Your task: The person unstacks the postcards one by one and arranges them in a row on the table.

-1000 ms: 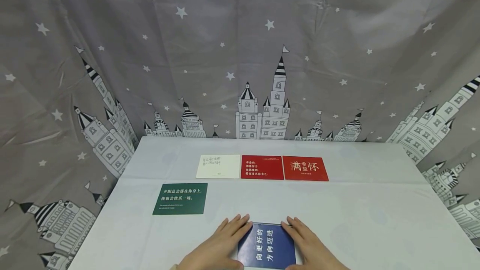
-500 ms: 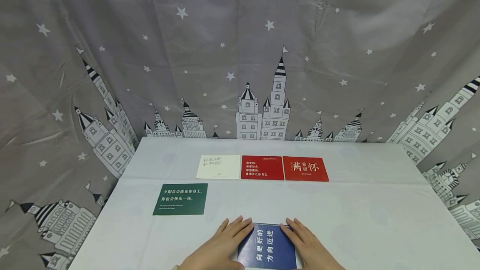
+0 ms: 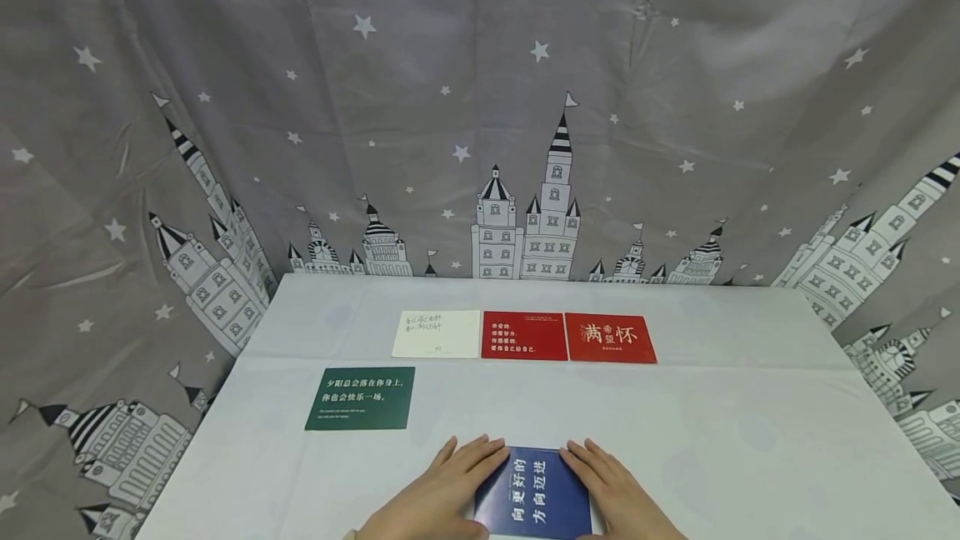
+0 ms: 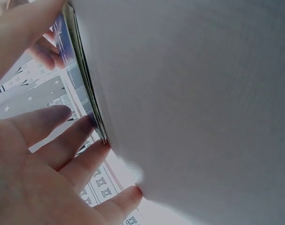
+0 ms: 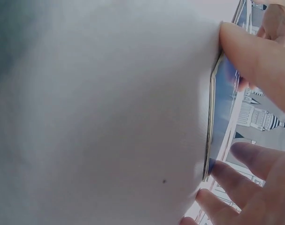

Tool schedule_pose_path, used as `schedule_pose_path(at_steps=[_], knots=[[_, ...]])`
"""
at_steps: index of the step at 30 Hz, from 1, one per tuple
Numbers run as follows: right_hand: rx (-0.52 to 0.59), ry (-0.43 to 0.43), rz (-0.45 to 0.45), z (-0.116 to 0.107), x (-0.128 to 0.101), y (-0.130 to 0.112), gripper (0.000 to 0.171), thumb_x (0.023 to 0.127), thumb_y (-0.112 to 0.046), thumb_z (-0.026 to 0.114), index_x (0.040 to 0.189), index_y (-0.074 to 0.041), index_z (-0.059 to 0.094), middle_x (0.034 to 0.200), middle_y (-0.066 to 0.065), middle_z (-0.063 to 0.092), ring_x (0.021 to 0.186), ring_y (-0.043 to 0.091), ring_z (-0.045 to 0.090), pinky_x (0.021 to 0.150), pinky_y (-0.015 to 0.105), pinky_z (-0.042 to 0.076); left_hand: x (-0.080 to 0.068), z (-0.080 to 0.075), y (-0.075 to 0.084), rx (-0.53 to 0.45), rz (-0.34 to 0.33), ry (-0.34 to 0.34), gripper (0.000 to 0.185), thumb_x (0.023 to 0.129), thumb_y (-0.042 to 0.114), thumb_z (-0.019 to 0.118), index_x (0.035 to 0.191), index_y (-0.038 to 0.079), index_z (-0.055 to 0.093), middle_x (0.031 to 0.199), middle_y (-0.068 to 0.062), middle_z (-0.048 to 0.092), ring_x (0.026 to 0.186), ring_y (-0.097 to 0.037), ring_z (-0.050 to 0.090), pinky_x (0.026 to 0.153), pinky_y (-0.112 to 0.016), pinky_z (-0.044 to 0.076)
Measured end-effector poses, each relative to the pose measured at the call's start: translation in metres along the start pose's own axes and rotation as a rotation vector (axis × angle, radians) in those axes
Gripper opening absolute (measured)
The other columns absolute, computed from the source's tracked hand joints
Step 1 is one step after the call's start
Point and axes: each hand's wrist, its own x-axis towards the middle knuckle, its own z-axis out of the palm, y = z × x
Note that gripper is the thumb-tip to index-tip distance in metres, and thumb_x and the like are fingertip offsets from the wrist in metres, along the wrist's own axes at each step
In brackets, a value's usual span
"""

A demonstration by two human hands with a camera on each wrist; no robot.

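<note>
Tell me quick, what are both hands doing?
Left hand: open, straight fingers touching the left edge of the blue card stack.
Right hand: open, fingers touching the stack's right edge.

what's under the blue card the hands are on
More cards: the wrist views show a thin stack of edges beneath the blue card, lying on the white table. Their faces and number are hidden. The left hand and right hand flank it.

The blue card's near edge runs off the frame bottom; both wrists are cut off there too; small print on the green card is too tiny to read.
</note>
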Motion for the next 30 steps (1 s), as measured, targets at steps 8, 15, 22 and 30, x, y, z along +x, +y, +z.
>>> schedule_pose_path(at_steps=[8, 15, 22, 30], knots=[[0.001, -0.013, 0.003, -0.002, 0.001, -0.002, 0.098, 0.072, -0.071, 0.062, 0.141, -0.004, 0.043, 0.142, 0.013, 0.044, 0.131, 0.038, 0.037, 0.101, 0.062, 0.033, -0.001, 0.0, 0.001, -0.042, -0.022, 0.012, 0.087, 0.072, 0.028, 0.08, 0.148, 0.02, 0.039, 0.15, 0.003, 0.035, 0.139, -0.022, 0.028, 0.109, -0.06, 0.019], [0.063, -0.091, 0.074, -0.007, 0.003, -0.005, 0.101, 0.07, -0.067, 0.067, 0.143, -0.003, 0.04, 0.144, 0.014, 0.04, 0.134, 0.037, 0.032, 0.104, 0.061, 0.029, -0.001, -0.001, 0.002, -0.013, -0.009, 0.015, 0.085, 0.073, 0.027, 0.08, 0.147, 0.018, 0.04, 0.15, 0.003, 0.035, 0.138, -0.02, 0.029, 0.111, -0.057, 0.018], [0.079, -0.144, 0.116, -0.013, 0.004, -0.01, 0.099, 0.07, -0.06, 0.071, 0.145, -0.004, 0.037, 0.147, 0.013, 0.037, 0.134, 0.036, 0.033, 0.102, 0.059, 0.033, -0.001, -0.005, 0.001, 0.017, 0.0, 0.023, 0.084, 0.074, 0.028, 0.079, 0.147, 0.018, 0.04, 0.15, 0.004, 0.035, 0.139, -0.017, 0.029, 0.112, -0.053, 0.019], [0.094, -0.138, 0.109, -0.02, 0.009, -0.014, 0.094, 0.074, -0.05, 0.073, 0.148, -0.007, 0.035, 0.149, 0.01, 0.034, 0.134, 0.033, 0.033, 0.099, 0.057, 0.038, 0.0, -0.014, -0.004, 0.051, 0.057, 0.052, 0.086, 0.074, 0.032, 0.08, 0.147, 0.015, 0.039, 0.149, 0.002, 0.036, 0.138, -0.02, 0.03, 0.11, -0.056, 0.02]])
